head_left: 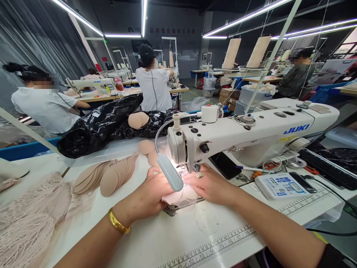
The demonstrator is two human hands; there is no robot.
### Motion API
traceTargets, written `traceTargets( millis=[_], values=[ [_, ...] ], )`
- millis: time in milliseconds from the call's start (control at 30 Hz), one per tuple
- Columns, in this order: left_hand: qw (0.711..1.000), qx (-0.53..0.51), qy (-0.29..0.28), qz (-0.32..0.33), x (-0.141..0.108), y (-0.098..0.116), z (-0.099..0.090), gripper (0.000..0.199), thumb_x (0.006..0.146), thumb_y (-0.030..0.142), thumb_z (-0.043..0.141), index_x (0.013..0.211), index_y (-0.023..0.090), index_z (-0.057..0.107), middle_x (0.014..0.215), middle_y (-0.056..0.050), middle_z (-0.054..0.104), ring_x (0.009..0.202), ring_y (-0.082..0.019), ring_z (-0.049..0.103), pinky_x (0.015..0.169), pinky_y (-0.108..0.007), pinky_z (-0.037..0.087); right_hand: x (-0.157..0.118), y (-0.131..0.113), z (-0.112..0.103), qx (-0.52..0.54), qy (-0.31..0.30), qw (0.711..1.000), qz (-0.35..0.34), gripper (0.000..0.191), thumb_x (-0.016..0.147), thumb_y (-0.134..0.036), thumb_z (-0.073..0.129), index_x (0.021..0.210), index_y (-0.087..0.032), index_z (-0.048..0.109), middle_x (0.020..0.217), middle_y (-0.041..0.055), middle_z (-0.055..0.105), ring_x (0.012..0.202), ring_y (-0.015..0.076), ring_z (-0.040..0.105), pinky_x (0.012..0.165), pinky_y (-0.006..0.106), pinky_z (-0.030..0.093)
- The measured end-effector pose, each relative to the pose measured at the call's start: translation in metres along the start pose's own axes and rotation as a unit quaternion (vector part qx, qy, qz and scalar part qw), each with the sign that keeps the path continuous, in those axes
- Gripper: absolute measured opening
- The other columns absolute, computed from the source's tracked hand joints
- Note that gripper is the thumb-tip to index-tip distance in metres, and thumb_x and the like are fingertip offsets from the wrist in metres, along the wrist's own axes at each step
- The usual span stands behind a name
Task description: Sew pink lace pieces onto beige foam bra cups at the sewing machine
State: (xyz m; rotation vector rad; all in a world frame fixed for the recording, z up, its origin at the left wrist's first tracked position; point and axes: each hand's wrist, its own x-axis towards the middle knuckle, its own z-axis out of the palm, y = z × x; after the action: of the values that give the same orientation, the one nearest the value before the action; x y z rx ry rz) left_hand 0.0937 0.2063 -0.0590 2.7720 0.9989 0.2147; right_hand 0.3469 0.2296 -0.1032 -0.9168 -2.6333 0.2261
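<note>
A white sewing machine [251,137] stands over the table, its needle area lit by a grey lamp [170,173] on a bent metal neck. Under the needle lies a pale pink fabric piece [177,197]. My left hand [150,191], with a gold bangle at the wrist, grips the fabric's left edge, its fingertips partly behind the lamp. On the right side of the needle, my right hand [214,186] presses its closed fingers on the fabric. Stacks of beige oval pads [118,176] lie left of my left hand.
Beige lace [30,223] covers the table's left part. A phone [224,165] and a white box [284,185] lie right of the machine head. Black plastic bags [103,123] sit behind the table. Other people work farther back.
</note>
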Motion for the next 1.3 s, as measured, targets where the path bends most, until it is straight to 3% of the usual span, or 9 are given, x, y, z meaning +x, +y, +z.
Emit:
traceTargets(
  millis=[233,800,1100,1300],
  values=[
    [1.000,-0.020,-0.004,-0.006,0.001,-0.003,-0.001,0.031,0.065,-0.006,0.051,0.080,0.021,0.053,0.088,0.006,0.064,0.089,-0.019,0.056,0.089,-0.036,0.024,0.001,-0.001,-0.001,0.004,-0.012,1.000,0.017,0.021,0.093,-0.011,0.054,0.088,-0.022,0.071,0.084,0.0063,0.068,0.090,0.0248,0.052,0.081,0.037,0.037],
    [0.999,-0.027,0.020,-0.018,0.000,-0.007,0.004,0.037,0.066,-0.006,0.051,0.088,0.022,0.061,0.098,0.004,0.069,0.093,-0.021,0.061,0.087,-0.037,0.024,0.001,-0.004,-0.002,0.004,-0.008,1.000,0.030,0.025,0.094,-0.010,0.048,0.088,-0.021,0.070,0.082,0.0074,0.066,0.090,0.0254,0.052,0.081,0.037,0.041],
    [1.000,-0.007,0.013,-0.012,0.001,-0.007,0.004,0.027,0.069,-0.004,0.050,0.081,0.019,0.055,0.093,0.002,0.068,0.090,-0.020,0.060,0.084,-0.036,0.025,-0.004,0.002,0.005,0.047,0.103,0.992,0.048,0.016,0.096,-0.011,0.046,0.095,-0.019,0.060,0.093,0.0084,0.066,0.091,0.0251,0.058,0.079,0.038,0.047],
    [1.000,-0.012,0.018,-0.008,0.001,-0.008,0.008,0.029,0.070,-0.004,0.050,0.084,0.021,0.057,0.092,0.003,0.067,0.091,-0.020,0.059,0.088,-0.038,0.026,-0.001,-0.003,0.008,0.052,0.115,0.989,0.077,0.016,0.095,-0.009,0.046,0.093,-0.020,0.058,0.093,0.0084,0.066,0.093,0.0265,0.059,0.079,0.039,0.049]
  ],
)
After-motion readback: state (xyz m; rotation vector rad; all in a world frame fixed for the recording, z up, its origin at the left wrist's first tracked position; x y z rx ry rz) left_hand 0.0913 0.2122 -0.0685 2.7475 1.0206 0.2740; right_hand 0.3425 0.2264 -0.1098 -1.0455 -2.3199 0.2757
